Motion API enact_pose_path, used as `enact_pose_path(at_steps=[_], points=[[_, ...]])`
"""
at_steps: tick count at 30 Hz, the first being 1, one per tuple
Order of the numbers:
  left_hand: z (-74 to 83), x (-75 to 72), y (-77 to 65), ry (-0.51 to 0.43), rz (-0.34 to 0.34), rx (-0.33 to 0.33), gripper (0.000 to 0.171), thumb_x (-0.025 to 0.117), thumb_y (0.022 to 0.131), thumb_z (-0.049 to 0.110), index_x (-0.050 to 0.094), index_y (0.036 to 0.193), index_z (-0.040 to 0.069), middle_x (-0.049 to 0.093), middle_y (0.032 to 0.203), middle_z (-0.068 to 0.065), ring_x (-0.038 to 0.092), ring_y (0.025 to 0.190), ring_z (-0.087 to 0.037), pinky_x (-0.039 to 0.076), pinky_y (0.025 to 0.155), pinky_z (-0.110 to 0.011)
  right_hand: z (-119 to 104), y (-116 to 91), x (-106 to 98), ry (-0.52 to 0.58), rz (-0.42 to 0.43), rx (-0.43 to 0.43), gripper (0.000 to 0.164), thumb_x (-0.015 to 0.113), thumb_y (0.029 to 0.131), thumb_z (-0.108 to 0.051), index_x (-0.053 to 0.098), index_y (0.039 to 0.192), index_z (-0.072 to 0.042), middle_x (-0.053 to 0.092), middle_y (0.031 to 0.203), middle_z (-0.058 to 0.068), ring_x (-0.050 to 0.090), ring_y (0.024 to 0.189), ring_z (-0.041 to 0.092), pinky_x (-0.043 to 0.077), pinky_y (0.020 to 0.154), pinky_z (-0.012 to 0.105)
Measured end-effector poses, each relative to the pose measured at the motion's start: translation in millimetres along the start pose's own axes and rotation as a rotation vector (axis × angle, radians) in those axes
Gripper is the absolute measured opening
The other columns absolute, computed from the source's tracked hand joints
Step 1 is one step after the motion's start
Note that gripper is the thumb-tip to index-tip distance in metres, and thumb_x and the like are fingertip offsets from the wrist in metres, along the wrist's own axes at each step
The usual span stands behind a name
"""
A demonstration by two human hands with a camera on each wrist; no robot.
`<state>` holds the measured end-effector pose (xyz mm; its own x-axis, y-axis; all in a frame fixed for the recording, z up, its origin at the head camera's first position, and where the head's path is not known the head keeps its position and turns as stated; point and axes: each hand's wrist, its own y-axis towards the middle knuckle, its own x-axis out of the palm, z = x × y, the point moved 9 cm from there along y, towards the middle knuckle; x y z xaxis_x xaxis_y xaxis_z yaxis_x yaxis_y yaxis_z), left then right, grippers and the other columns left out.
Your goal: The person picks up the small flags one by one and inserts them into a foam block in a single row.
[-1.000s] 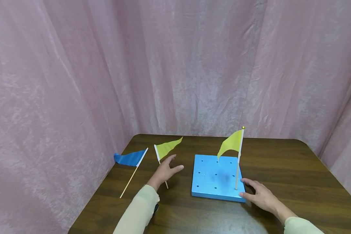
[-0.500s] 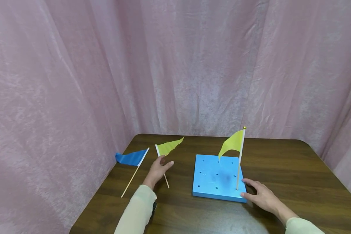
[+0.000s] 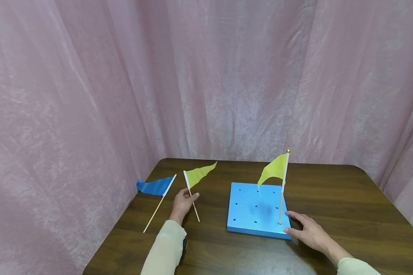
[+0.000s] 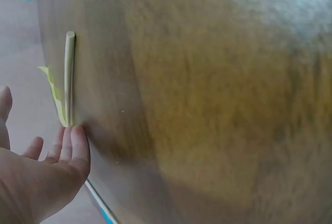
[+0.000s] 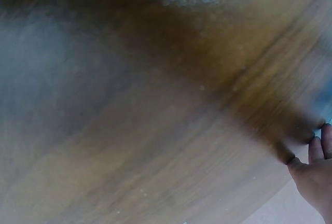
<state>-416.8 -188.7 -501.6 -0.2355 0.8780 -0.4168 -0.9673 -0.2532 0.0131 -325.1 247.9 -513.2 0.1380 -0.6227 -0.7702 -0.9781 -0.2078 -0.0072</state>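
Observation:
A yellow pennant flag (image 3: 197, 175) lies on the table with its wooden stick pointing toward me. My left hand (image 3: 181, 204) is at this stick, its fingertips against it just below the cloth; in the left wrist view the thumb stays apart from the straight fingers (image 4: 77, 143). To its left lies a blue pennant flag (image 3: 155, 186). A light-blue pegboard (image 3: 246, 214) with several holes is on the right, and a second yellow flag (image 3: 275, 168) with a gold tip stands upright in its near right hole. My right hand (image 3: 309, 231) rests its thumb and fingers on the board's right edge.
The brown wooden table (image 3: 337, 198) has rounded far corners. Pink curtains (image 3: 234, 84) hang close behind it and along its left side.
My left hand has moved left and down onto the lying yellow flag's stick. The right hand has kept its place at the board, and the flags have not moved.

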Motion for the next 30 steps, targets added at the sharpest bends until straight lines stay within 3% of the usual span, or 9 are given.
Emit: enact_pose_path(at_steps=[15,30], points=[[-16.4,2.2,1.8,0.036,0.045,-0.038,0.053,0.076,0.086,0.014,0.056,0.128,-0.013,0.062,0.115,-0.030,0.059,0.109,-0.042,0.048,0.093,-0.051,2.4,0.0,1.2,-0.003,-0.010,0.018,0.074,0.067,0.089,-0.054,0.050,0.144,-0.008,0.046,0.143,0.029,0.039,0.131,0.053,0.038,0.094,0.069],[-18.6,2.8,-2.4,0.049,0.128,-0.072,0.046,0.075,0.085,0.004,0.060,0.125,-0.013,0.063,0.114,-0.030,0.060,0.108,-0.042,0.051,0.091,-0.049,2.9,1.5,1.3,-0.012,-0.016,0.030,0.074,0.067,0.089,-0.054,0.049,0.144,-0.007,0.045,0.143,0.030,0.039,0.130,0.053,0.037,0.095,0.069]])
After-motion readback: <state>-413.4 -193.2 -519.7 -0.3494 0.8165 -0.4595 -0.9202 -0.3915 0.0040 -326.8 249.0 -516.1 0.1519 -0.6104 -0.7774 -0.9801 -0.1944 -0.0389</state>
